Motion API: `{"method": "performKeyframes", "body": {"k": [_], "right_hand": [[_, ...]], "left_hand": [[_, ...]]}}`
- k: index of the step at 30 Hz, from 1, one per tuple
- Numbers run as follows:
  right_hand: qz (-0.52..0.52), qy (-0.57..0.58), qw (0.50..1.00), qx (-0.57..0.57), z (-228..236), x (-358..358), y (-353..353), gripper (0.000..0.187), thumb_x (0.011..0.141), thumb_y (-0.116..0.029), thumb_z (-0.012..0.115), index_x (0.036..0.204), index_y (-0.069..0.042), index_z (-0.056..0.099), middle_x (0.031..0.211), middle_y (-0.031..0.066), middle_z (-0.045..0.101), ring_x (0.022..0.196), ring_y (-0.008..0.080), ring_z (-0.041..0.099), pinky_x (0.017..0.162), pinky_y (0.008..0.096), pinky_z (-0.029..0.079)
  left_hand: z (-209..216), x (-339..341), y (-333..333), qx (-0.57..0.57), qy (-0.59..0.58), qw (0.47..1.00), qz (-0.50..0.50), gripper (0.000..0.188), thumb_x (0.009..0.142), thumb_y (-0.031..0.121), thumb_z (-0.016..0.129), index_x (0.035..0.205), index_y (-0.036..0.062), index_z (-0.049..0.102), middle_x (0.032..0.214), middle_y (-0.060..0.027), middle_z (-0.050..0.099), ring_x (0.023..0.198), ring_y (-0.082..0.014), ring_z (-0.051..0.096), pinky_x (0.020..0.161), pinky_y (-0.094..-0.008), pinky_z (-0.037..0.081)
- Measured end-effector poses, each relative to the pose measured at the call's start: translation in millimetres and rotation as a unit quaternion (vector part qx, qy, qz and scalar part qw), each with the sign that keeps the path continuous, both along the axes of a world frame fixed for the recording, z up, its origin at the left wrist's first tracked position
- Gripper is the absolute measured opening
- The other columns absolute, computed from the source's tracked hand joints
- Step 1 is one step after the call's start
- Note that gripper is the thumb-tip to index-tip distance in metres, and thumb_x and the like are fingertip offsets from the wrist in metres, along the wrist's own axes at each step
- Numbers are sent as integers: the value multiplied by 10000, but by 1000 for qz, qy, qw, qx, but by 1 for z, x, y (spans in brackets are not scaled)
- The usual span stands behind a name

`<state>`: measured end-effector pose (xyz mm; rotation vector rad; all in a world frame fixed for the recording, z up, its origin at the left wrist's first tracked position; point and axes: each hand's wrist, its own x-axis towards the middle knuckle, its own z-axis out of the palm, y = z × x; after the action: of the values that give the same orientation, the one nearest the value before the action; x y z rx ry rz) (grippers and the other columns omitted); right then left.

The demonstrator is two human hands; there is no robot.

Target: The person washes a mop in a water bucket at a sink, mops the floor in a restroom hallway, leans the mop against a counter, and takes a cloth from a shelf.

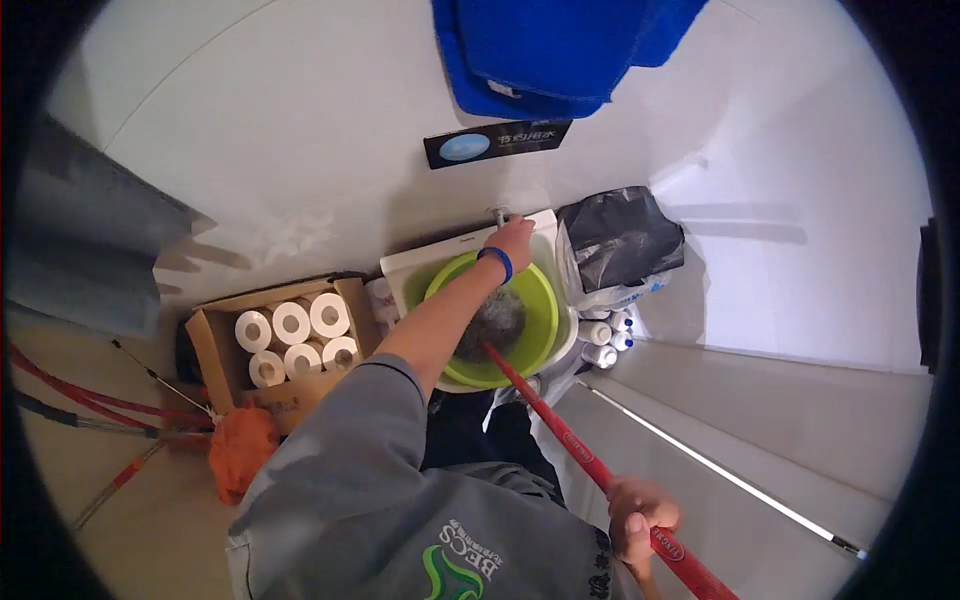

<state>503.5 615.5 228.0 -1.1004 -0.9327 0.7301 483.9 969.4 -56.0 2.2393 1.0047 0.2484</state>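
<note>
My left hand [513, 240], with a blue band at its wrist, reaches over a white sink [408, 266] to the wall. Its fingers close on a small metal tap [501, 213]. Inside the sink sits a lime-green basin [545, 310] holding a dark grey, wet-looking mass, partly covered by my left forearm. The red handle of a mop [560, 425] slants down into that basin; its head cannot be told apart from the dark contents. Lower right, my right hand [642, 515] is wrapped round the handle, well above the basin.
Left of the sink stands a cardboard box [215, 350] of paper rolls, with an orange bag [243, 452] and several poles [95, 400] beside it. A black bag [620, 238] and white bottles [600, 340] are at the right. Blue cloths [560, 55] hang above a dark sign [500, 143].
</note>
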Motion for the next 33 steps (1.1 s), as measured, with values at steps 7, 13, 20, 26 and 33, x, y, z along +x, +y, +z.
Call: {"method": "performKeyframes", "body": {"k": [7, 13, 20, 26, 33], "right_hand": [[-15, -20, 1000, 1, 8, -5, 5, 301, 847, -156, 584, 642, -115, 368, 490, 11, 418, 406, 168, 391, 481, 355, 382], [-70, 51, 995, -44, -7, 17, -37, 328, 853, -185, 629, 659, -109, 375, 530, 27, 446, 489, 182, 445, 591, 387, 416], [-206, 67, 966, -143, -98, 33, -3, 218, 855, -169, 620, 796, -97, 422, 739, 37, 437, 720, 156, 441, 766, 325, 406], [-111, 218, 962, -123, -82, 18, 70, 298, 850, -133, 631, 685, -130, 383, 620, -13, 373, 626, 126, 377, 640, 285, 326], [106, 24, 994, 14, 158, -30, 135, 273, 816, -178, 640, 710, -120, 396, 550, 0, 385, 441, 91, 273, 542, 271, 266]], "left_hand": [[-4, -3, -7, 22, 44, 999, -20, 331, 758, 44, 546, 1089, 65, 549, 1214, -149, 509, 1055, -349, 574, 862, -454, 484], [19, -59, -29, 80, 180, 962, -189, 437, 769, 17, 537, 1191, 124, 512, 1300, -119, 480, 1005, -329, 609, 811, -466, 503], [27, -158, -71, 2, 0, 999, 32, 604, 766, 16, 511, 1350, 125, 397, 1403, -147, 394, 1192, -355, 482, 981, -426, 419], [-31, -307, -167, -30, 2, 964, 262, 554, 739, 64, 576, 1280, 54, 458, 1289, -207, 474, 1155, -397, 491, 994, -418, 403], [-62, -422, -291, -223, 99, 883, 401, 436, 692, 96, 613, 1122, 33, 574, 1177, -236, 545, 1120, -381, 519, 962, -406, 426]]}}
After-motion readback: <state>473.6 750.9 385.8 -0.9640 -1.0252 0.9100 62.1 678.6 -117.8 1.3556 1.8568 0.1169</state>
